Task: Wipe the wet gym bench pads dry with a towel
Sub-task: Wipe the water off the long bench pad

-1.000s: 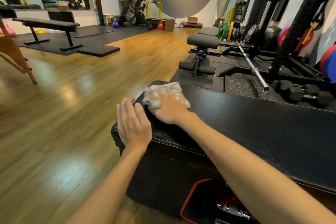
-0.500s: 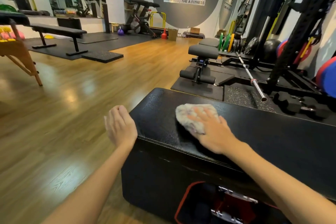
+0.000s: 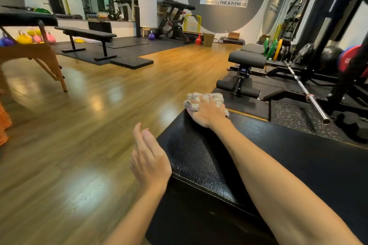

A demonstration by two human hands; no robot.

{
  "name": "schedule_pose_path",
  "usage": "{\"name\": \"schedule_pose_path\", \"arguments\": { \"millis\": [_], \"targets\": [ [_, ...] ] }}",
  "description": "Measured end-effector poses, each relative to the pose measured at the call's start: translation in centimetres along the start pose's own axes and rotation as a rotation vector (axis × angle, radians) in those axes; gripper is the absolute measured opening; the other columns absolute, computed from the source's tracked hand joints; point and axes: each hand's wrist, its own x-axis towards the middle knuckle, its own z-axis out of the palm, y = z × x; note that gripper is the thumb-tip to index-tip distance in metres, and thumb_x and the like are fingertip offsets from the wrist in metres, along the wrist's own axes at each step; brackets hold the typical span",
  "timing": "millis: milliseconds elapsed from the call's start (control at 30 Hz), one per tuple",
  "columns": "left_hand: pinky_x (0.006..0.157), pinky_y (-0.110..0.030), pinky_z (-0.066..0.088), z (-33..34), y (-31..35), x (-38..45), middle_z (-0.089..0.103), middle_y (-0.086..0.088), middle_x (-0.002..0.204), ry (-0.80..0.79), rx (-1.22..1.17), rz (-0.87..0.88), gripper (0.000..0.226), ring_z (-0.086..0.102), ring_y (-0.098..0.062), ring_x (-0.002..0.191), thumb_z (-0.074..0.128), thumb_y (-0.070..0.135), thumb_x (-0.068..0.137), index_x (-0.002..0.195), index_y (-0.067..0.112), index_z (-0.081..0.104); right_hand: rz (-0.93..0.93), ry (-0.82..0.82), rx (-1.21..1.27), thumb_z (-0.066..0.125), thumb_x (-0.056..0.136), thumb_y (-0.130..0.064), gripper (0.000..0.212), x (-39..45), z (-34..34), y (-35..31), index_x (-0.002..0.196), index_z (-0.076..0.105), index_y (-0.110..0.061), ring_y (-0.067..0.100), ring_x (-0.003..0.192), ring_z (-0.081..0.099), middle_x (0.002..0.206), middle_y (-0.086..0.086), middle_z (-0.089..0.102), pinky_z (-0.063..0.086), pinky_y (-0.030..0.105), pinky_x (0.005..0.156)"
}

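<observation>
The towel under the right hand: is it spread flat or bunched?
Bunched. The towel sits as a crumpled wad on the pad corner, under the right hand.

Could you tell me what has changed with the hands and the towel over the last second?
The right hand swept the towel from the pad's left end toward its middle, then out to the far left corner. The left hand let go of the black pad, where it had rested at the left edge, and now hangs beside it, empty. The right hand still presses the towel down.
</observation>
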Motion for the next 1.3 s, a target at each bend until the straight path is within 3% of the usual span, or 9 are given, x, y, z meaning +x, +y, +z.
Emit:
{"name": "schedule_pose_path", "arguments": {
  "millis": [67,233,367,733,833,933,1033,1200,1300],
  "targets": [
    [0.081,-0.030,0.031,-0.1,0.2,-0.1,0.066,-0.001,0.121,0.007,-0.010,-0.001,0.057,0.058,-0.029,0.107,0.011,0.042,0.095,0.139,0.022,0.042,-0.065,-0.015,-0.020,0.013,0.092,-0.074,0.078,-0.2,0.5,-1.6,0.157,0.017,-0.031,0.028,0.153,0.002,0.166,-0.003,0.009,0.011,0.057,0.118],
    [0.094,-0.039,0.038,-0.6,0.5,-0.1,0.053,-0.003,0.139,0.010,-0.065,-0.006,0.059,0.051,-0.030,0.123,0.011,0.049,0.095,0.142,0.022,0.034,-0.277,0.023,-0.032,0.038,0.087,-0.063,0.065,-4.6,2.3,-7.8,0.139,0.052,-0.027,0.027,0.144,0.029,0.152,0.003,0.043,0.018,0.050,0.110],
    [0.108,-0.037,0.033,-0.7,0.9,-0.1,0.039,-0.008,0.149,0.081,-0.167,0.001,0.062,0.038,-0.024,0.136,0.015,0.048,0.097,0.147,0.014,0.029,-0.405,-0.073,0.185,0.042,0.097,-0.050,0.059,-9.4,2.1,-8.2,0.152,0.034,-0.031,0.014,0.152,0.002,0.163,-0.008,0.021,-0.004,0.054,0.119],
    [0.096,-0.017,0.035,-1.8,0.7,0.1,0.055,-0.012,0.129,0.054,-0.474,-0.026,0.053,0.048,-0.014,0.118,0.022,0.030,0.093,0.131,0.002,0.047,-0.474,-0.089,0.270,0.038,0.102,-0.053,0.056,-20.3,-0.8,-3.6,0.154,0.025,-0.036,0.006,0.151,-0.002,0.163,-0.017,0.016,0.000,0.044,0.121],
    [0.094,-0.010,0.031,-2.4,0.7,0.2,0.055,-0.007,0.131,-0.074,-0.411,-0.032,0.056,0.046,-0.009,0.118,0.019,0.034,0.093,0.133,0.006,0.048,-0.522,-0.121,0.227,0.037,0.101,-0.054,0.056,-21.9,-0.9,-0.1,0.154,0.021,-0.043,0.005,0.151,-0.006,0.163,-0.020,0.011,-0.001,0.042,0.122],
    [0.110,-0.030,0.028,-2.0,0.2,0.5,0.050,0.000,0.141,-0.197,-0.223,-0.018,0.064,0.039,-0.016,0.134,0.013,0.044,0.092,0.140,0.016,0.045,-0.665,-0.081,0.303,0.038,0.100,-0.051,0.050,-23.9,-2.1,4.6,0.147,0.024,-0.058,0.005,0.151,0.002,0.160,-0.027,0.016,0.002,0.034,0.122],
    [0.118,-0.035,0.017,-1.5,-0.2,0.1,0.047,0.003,0.146,-0.229,-0.010,0.045,0.067,0.028,-0.020,0.143,0.010,0.046,0.092,0.143,0.020,0.043,-0.651,-0.005,0.403,0.047,0.101,-0.039,0.046,-25.6,-2.3,10.9,0.146,0.042,-0.044,0.011,0.150,0.018,0.158,-0.021,0.030,0.013,0.045,0.122],
    [0.110,-0.040,0.031,-1.6,0.4,-0.6,0.060,0.000,0.134,-0.187,0.108,0.145,0.065,0.048,-0.023,0.127,0.011,0.039,0.092,0.136,0.017,0.053,-0.381,-0.025,0.227,0.017,0.080,-0.089,0.064,-26.2,-1.4,13.8,0.141,0.015,-0.070,-0.005,0.148,-0.013,0.153,-0.044,-0.004,0.001,0.044,0.123],
    [0.090,-0.038,0.043,-1.3,0.1,-0.5,0.068,-0.003,0.120,-0.149,0.142,0.171,0.065,0.059,-0.027,0.110,0.009,0.039,0.092,0.131,0.020,0.057,-0.345,-0.081,0.114,-0.002,0.063,-0.097,0.078,-24.1,-1.6,11.0,0.136,0.003,-0.070,-0.006,0.143,-0.026,0.150,-0.041,-0.019,-0.007,0.038,0.121]
  ]
}}
